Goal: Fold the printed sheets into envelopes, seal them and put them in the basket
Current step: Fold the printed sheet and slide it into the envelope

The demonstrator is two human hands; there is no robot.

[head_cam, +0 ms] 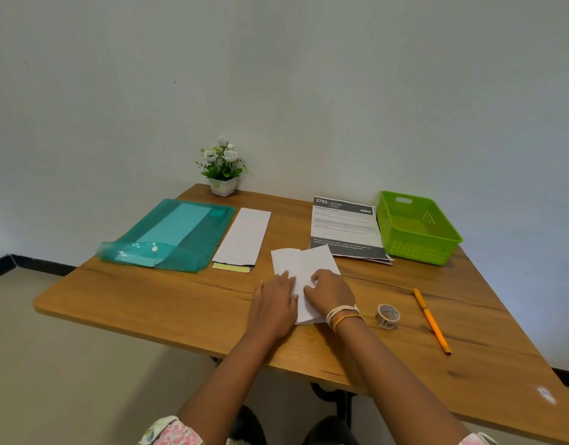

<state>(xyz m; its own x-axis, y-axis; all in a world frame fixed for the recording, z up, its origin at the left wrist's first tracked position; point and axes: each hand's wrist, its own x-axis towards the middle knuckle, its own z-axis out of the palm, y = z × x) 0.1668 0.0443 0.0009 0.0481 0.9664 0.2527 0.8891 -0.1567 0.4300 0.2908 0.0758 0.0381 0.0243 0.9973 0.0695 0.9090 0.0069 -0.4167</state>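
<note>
A folded white sheet lies blank side up near the middle of the wooden table. Its long axis runs from the near edge toward the far edge, leaning slightly left at the far end, where two overlapping flaps fan apart.

The left hand lies flat on the sheet's left margin, fingers straight and together, pressing the paper down. The right hand rests on the near right part of the sheet with its fingers curled at the knuckles, fingertips bearing on the paper beside the left hand's; whether it pinches a fold cannot be told. Bangles circle the right wrist.

Just beyond the sheet to the far right sits a stack of printed sheets with a dark header and footer, and touching its right edge is the green basket. To the far left lies a long white envelope, its flap open at the near end showing a yellow strip, pointing near to far. Left of that is a teal plastic folder. A potted plant stands at the far edge. Right of the hands are a tape roll and an orange pen.
</note>
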